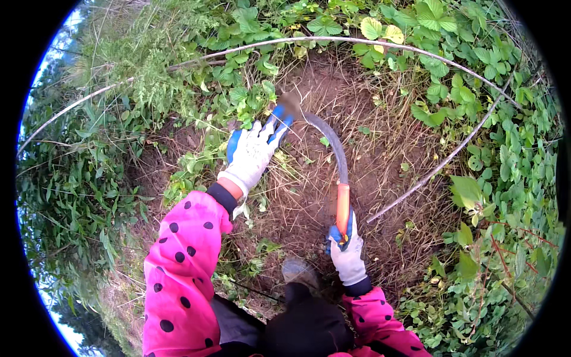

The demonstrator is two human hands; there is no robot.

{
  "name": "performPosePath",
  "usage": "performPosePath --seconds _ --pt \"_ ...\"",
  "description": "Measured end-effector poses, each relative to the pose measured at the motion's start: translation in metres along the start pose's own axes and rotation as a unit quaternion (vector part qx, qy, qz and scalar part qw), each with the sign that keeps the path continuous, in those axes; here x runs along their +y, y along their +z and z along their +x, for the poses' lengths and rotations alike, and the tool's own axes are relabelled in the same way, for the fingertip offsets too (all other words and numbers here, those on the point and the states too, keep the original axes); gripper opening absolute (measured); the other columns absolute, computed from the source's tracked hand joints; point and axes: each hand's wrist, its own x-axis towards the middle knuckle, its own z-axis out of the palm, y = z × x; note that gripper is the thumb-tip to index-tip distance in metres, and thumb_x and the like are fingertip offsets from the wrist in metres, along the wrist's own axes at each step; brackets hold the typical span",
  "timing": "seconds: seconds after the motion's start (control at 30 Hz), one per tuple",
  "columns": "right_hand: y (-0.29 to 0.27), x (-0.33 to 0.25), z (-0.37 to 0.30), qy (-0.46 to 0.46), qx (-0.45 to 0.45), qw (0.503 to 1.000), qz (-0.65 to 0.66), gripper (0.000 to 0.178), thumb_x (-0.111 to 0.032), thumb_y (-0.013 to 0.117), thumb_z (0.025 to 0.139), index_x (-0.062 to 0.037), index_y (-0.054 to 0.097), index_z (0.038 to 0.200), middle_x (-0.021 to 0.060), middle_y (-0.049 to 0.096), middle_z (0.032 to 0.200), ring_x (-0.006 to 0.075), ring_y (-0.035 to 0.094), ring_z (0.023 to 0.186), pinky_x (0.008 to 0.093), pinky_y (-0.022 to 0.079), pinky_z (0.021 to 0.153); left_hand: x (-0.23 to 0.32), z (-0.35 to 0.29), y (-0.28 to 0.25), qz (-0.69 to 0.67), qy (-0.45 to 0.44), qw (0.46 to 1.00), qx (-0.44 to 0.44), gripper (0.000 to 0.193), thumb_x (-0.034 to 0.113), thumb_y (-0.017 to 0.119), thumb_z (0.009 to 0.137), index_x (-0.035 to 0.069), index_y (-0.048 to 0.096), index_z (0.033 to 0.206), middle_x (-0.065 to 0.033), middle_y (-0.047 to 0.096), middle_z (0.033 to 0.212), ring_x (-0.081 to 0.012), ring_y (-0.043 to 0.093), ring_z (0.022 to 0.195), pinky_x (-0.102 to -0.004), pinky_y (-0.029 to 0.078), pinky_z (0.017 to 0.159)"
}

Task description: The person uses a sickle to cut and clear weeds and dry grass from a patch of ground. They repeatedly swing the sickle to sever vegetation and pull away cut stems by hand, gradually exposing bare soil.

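Here, in the head view, sickle: we see its curved grey blade (pixel 342 169) arching forward and left over the soil (pixel 324 83), orange handle toward us.
Right hand: our gloved right hand (pixel 348 256) is closed around the handle's (pixel 343 205) lower end.
Left hand: our gloved left hand (pixel 253 152) is mostly open, fingers stretched and apart beside leafy plants (pixel 244 104); a blur covers the foremost tips, so we cannot tell what they touch.
Cane: one long dry cane (pixel 333 39) bows across, beyond both hands.
Boot: our boot (pixel 300 271) stands left of the right hand.
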Motion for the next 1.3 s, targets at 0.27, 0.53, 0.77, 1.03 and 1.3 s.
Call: performPosePath --seconds 0.27,0.53,0.77,1.03,1.3 --pt "0.013 -0.012 0.05 -0.103 -0.031 0.988 0.112 0.069 -0.001 0.054 0.083 -0.0146 0.02 0.142 -0.0002 0.051 0.073 0.0065 0.046 0.053 0.0233 0.044 0.046 -0.01 0.037 -0.02 -0.124 -0.013 0.989 -0.076 0.056 0.009 0.048 0.076 0.004 0.038 0.131 -0.0165 0.052 0.116 -0.0293 0.05 0.105 -0.0389 0.039 0.089" --pt "-0.02 0.04 -0.091 -0.015 -0.109 0.99 -0.086 0.06 -0.01 0.054 0.08 -0.011 0.033 0.135 0.0052 0.053 0.074 0.0142 0.053 0.061 0.0307 0.046 0.059 -0.02 -0.038 -0.003 -0.153 0.019 0.988 -0.005 0.037 0.016 0.052 0.076 0.013 0.055 0.112 -0.0105 0.055 0.113 -0.0288 0.049 0.109 -0.0449 0.035 0.094" --pt "-0.025 -0.024 -0.025 0.109 -0.026 0.966 0.232 0.063 0.002 0.048 0.081 -0.0123 0.026 0.139 0.0003 0.053 0.072 0.007 0.05 0.053 0.0231 0.045 0.046 -0.067 -0.081 -0.02 -0.169 -0.11 0.977 0.073 0.052 0.012 0.062 0.066 0.014 0.052 0.117 -0.0108 0.053 0.116 -0.029 0.047 0.112 -0.0449 0.032 0.098" --pt "0.05 -0.094 0.147 0.014 -0.053 0.978 0.201 0.059 -0.008 0.055 0.085 -0.0091 0.028 0.137 0.0027 0.051 0.068 0.0075 0.045 0.048 0.0258 0.04 0.039 -0.08 0.021 -0.064 -0.039 -0.127 0.967 0.218 0.058 0.003 0.057 0.064 0.012 0.052 0.12 -0.0104 0.048 0.126 -0.0315 0.042 0.117 -0.0408 0.037 0.086" --pt "0.047 -0.101 0.123 0.094 -0.084 0.921 0.368 0.051 0.001 0.047 0.087 -0.0134 0.03 0.133 0.0003 0.049 0.071 0.0077 0.047 0.052 0.0235 0.045 0.043 -0.114 0.088 -0.016 0.007 -0.154 0.981 0.114 0.065 0.01 0.049 0.078 0.003 0.026 0.138 -0.0165 0.041 0.13 -0.0317 0.037 0.122 -0.0409 0.035 0.092"
